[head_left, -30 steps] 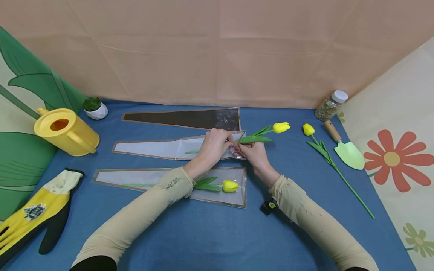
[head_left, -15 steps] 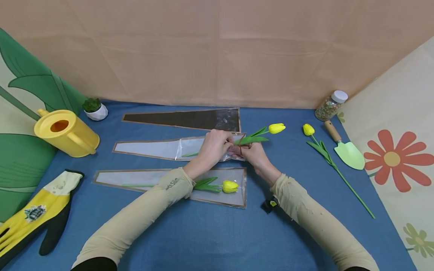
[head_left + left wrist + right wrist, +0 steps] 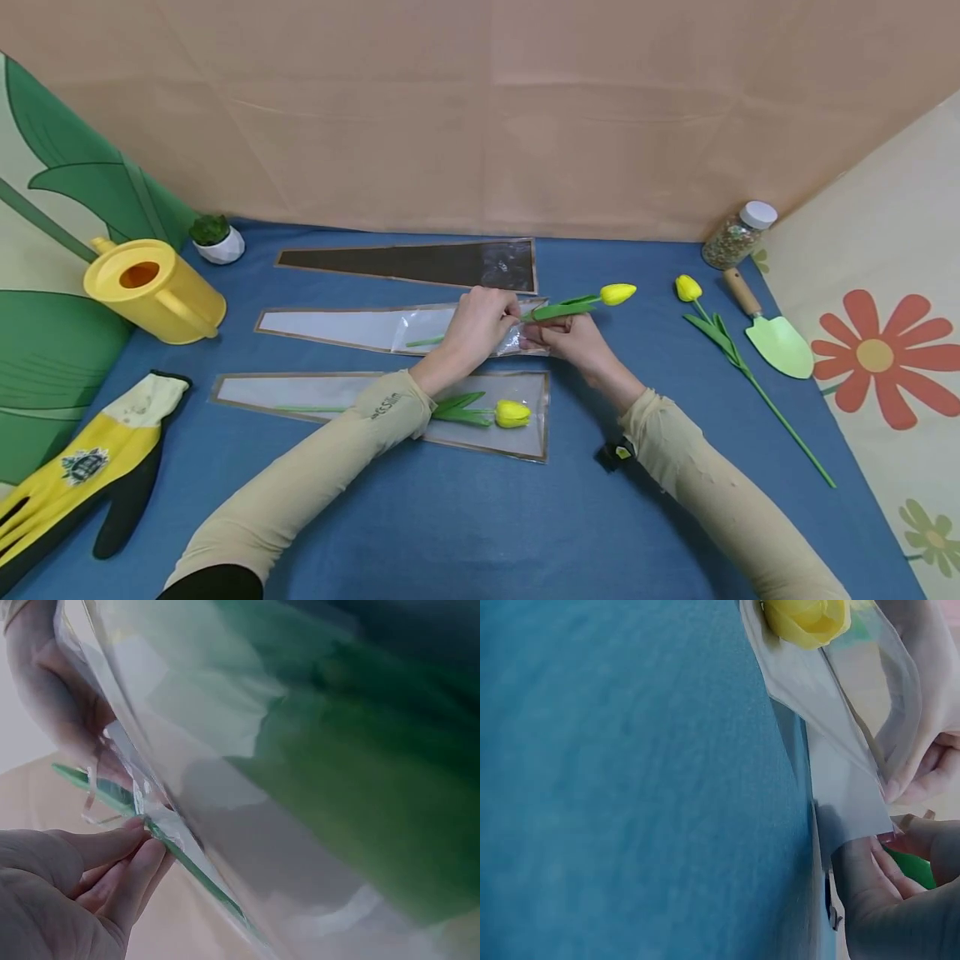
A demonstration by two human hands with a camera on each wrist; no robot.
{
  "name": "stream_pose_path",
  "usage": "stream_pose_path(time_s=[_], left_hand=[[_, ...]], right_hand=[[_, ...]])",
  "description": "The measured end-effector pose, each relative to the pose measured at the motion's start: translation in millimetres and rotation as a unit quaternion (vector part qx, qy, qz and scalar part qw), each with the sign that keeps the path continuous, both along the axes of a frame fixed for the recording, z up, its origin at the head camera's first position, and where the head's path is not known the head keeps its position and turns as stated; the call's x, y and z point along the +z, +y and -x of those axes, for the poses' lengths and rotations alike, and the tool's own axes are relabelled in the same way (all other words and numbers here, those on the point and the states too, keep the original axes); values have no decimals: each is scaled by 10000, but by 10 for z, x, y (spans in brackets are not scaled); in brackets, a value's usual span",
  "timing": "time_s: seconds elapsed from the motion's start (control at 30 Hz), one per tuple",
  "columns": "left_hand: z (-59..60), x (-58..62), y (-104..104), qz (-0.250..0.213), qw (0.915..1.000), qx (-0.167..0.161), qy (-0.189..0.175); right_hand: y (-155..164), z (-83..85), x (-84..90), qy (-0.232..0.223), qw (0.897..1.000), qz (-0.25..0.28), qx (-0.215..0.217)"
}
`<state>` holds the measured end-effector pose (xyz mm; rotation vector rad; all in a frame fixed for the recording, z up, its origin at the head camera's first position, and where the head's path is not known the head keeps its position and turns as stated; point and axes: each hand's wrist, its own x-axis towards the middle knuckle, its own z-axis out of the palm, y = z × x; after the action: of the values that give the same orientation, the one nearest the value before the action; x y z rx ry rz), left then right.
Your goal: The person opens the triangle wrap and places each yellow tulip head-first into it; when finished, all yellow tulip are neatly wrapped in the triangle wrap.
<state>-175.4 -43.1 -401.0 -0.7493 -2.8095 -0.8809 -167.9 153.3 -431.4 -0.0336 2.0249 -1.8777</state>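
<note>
A yellow tulip (image 3: pixel 617 294) with green leaves lies partly inside a clear-fronted, white-backed flower sleeve (image 3: pixel 330 323). Its stem end shows through the film, while its blossom and leaves stick out past the wide right end. My left hand (image 3: pixel 476 329) pinches the tulip's green stem (image 3: pixel 196 876) at the sleeve, as the left wrist view shows. My right hand (image 3: pixel 581 343) holds the rim of the sleeve's wide end between thumb and fingers, just below the leaves. Nearer, under my left forearm, a second sleeve (image 3: pixel 292 387) contains another tulip (image 3: pixel 513 413).
A dark sleeve (image 3: pixel 382 262) lies behind. On the left are a yellow watering can (image 3: pixel 153 292), a potted succulent (image 3: pixel 217 240) and a gardening glove (image 3: pixel 97 467). To the right lie a loose tulip (image 3: pixel 738 367), a green trowel (image 3: pixel 780 346) and a lidded jar (image 3: pixel 738 233).
The tulip first slid left toward the sleeve, and its blossom now sits slightly lower. My right hand has shifted a little right and nearer. My left hand stays nearly in place.
</note>
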Motion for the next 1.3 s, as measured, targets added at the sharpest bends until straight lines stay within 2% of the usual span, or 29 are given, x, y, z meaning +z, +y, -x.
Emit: stream_pose_path(time_s=[0.27, 0.47, 0.73, 0.9, 1.03, 1.3], left_hand=[[4, -43, -15, -66, 9999, -45, -68], [2, -58, -15, -65, 10000, -48, -35], [-3, -59, -4, -54, 10000, -36, 25], [-4, -83, -7, -82, 10000, -43, 0], [-2, -94, -6, -88, 9999, -45, -40], [0, -97, 3, 1, 10000, -52, -41]], right_hand=[[94, -62, 29, 149, 9985, -507, 173], [166, -141, 65, 200, 9988, -436, 86], [412, -270, 201, 136, 9975, 376, -582], [643, -353, 252, 111, 9891, 850, -1196], [787, -411, 246, -175, 9805, 1196, -1547], [890, -463, 200, -579, 9705, 1668, -1641]])
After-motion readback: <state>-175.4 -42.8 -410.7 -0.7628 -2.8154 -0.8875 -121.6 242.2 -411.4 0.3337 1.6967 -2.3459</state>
